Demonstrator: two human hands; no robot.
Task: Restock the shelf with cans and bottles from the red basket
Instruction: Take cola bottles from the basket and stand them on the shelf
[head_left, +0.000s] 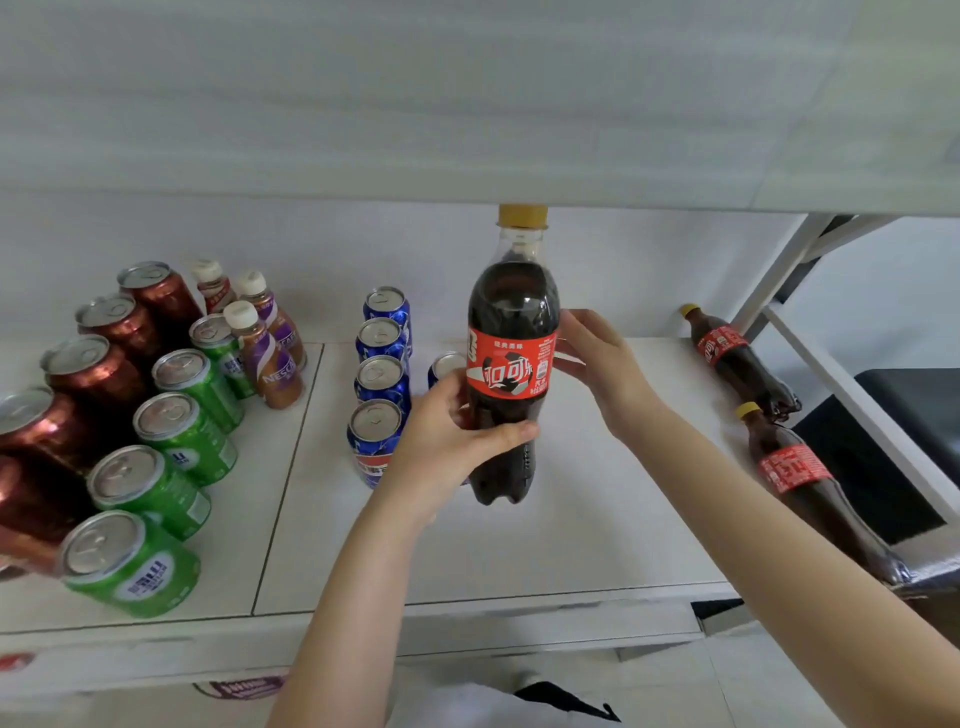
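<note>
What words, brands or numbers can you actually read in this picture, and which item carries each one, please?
"NESC...", partly hidden: front small brown bottle with the white cap.
"可口可", cut off at the label's edge: red label on the cola bottle in the grip of both hands.
Too blurred to read: that label's small print, the green cans, blue cans, dark red cans, two cola bottles at right, and the purple sticker below the shelf edge.

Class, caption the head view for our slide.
Both hands, left hand and right hand, steady a cola bottle upright on the shelf.
</note>
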